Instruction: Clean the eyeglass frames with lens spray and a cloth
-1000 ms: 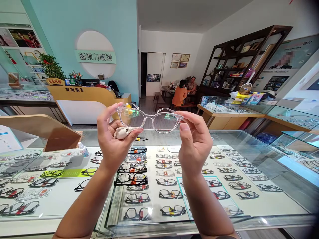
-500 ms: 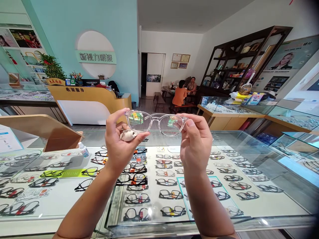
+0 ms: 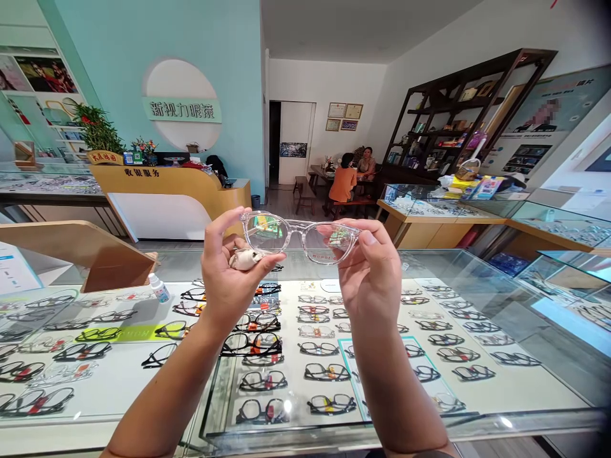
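A pair of clear-framed glasses (image 3: 296, 228) is held up above the glass display case (image 3: 482, 270), lenses facing me. My left hand (image 3: 233, 254) pinches the frame's left end between its fingers. Tucked in that same palm is a crumpled whitish cloth (image 3: 245, 258). My right hand (image 3: 375, 267) grips the right end, with the thumb at the hinge and fingers partly seen through the right lens. Faint lettering shows on the right lens. Rows of glasses, among them a dark pair (image 3: 327, 372), lie under the case's glass below my hands.
A small white bottle (image 3: 159, 288) stands on the case to the left, beside a wooden stand (image 3: 119, 266). Beyond are a wood-coloured counter (image 3: 176, 181), more display cases (image 3: 442, 219) and dark shelves (image 3: 449, 114). Two people (image 3: 346, 178) sit at a far table.
The glasses have tilted slightly, their right side a little lower. My right hand's fingers have shifted behind the right lens, and its wrist has turned a little. The left hand barely moves.
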`<state>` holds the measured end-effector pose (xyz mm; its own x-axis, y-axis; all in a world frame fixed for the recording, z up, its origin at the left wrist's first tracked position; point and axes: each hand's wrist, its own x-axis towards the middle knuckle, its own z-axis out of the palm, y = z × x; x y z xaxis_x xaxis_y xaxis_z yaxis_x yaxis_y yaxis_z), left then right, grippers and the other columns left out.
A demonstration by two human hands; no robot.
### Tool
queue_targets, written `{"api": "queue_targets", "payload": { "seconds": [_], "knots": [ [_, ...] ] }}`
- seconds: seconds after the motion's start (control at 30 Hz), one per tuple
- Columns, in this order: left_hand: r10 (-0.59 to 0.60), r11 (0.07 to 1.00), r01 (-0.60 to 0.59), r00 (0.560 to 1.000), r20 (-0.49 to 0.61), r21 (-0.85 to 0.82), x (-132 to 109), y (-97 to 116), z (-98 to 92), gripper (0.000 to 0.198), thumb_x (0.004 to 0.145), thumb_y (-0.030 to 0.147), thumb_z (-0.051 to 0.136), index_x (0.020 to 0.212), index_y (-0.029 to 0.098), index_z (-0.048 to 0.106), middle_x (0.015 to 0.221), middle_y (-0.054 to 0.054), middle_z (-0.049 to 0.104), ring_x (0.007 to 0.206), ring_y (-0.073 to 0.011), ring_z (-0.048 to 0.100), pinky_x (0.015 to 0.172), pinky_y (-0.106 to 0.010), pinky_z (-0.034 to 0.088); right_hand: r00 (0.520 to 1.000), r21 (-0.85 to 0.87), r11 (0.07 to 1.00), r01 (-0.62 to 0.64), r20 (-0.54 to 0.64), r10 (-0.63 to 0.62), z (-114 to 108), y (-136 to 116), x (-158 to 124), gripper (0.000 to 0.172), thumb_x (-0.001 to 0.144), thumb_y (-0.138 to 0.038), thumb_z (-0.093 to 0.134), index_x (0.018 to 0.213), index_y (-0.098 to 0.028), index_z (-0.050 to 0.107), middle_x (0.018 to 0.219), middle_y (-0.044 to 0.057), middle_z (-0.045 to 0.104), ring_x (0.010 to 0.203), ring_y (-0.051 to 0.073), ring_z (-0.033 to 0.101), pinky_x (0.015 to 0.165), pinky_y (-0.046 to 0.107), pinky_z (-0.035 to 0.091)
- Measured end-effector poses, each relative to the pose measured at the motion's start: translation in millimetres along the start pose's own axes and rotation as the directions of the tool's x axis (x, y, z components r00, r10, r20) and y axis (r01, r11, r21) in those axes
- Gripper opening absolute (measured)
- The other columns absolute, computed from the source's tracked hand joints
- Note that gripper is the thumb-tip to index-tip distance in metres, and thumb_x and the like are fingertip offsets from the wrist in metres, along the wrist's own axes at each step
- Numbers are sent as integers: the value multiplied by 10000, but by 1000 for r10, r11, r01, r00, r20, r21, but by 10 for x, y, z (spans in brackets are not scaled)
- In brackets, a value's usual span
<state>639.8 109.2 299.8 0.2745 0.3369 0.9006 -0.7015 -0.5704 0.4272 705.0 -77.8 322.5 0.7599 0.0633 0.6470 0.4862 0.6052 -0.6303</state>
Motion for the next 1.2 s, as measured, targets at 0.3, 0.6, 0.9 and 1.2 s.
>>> {"api": "queue_targets", "payload": {
  "seconds": [0.3, 0.6, 0.9, 1.2],
  "knots": [
    [25, 1000, -25, 999, -20, 3, 7, 5, -3, 828, 676, 418, 1060, 1381, 307, 641, 1440, -101, 676, 1261, -276, 734, 860, -320, 690, 998, 57, 997, -45, 38, 43, -15, 41, 30, 145, 944, -421, 753, 968, -277, 748, 945, 15, 807, 936, 216, 817, 836, 386, 660],
    [-28, 991, 28, 1000, 5, -128, 28, 39, -2, 826, 692, 400, 1056, 1361, 292, 583, 1271, -86, 776, 1063, -238, 812, 874, -357, 707, 998, -8, 999, -41, -52, 41, -37, 85, 40, 128, 920, -396, 765, 965, -283, 726, 969, 1, 797, 941, 191, 774, 955, 387, 621],
    [-62, 970, 72, 997, 50, -233, 52, -51, -67, 774, 732, 459, 1028, 1309, 306, 535, 1205, -74, 783, 1075, -259, 819, 736, -289, 672, 996, -3, 996, -85, -12, 85, -5, 90, 20, 166, 910, -424, 788, 917, -268, 734, 940, 14, 827, 943, 216, 779, 945, 408, 607],
    [-233, 907, 236, 971, 51, -348, 91, -2, -104, 666, 752, 366, 1017, 1209, 275, 542, 1163, -65, 810, 572, -65, 605, 469, -190, 513, 992, -3, 992, -128, 2, 128, -67, 105, 66, 210, 867, -455, 803, 952, -269, 752, 1012, 14, 772, 962, 197, 724, 943, 385, 591]
  ]
}}
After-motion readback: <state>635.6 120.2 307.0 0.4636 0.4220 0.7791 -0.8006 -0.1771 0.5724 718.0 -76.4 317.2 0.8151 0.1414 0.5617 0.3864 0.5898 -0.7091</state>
